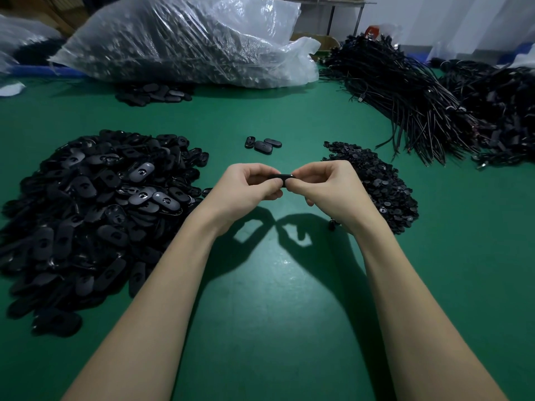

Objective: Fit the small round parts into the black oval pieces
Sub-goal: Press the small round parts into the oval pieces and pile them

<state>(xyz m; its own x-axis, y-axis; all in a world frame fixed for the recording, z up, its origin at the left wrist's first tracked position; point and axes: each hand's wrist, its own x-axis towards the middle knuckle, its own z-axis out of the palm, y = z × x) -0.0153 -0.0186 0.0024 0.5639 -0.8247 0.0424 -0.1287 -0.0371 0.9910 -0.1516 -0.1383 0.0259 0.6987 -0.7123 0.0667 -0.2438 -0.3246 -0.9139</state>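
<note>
My left hand (249, 186) and my right hand (324, 186) meet above the middle of the green table, both pinching one black oval piece (281, 177) seen edge-on between the fingertips. Any small round part in it is hidden by my fingers. A big heap of black oval pieces (95, 215) lies to the left. A smaller heap of small round parts (379, 183) lies to the right, just beyond my right hand. Three oval pieces (263, 145) lie together farther back on the table.
A large clear plastic bag (185, 39) full of dark parts lies at the back, with a few oval pieces (153, 94) spilled in front of it. Bundles of black cables (434, 94) fill the back right. Bare green table (266, 314) lies between my forearms.
</note>
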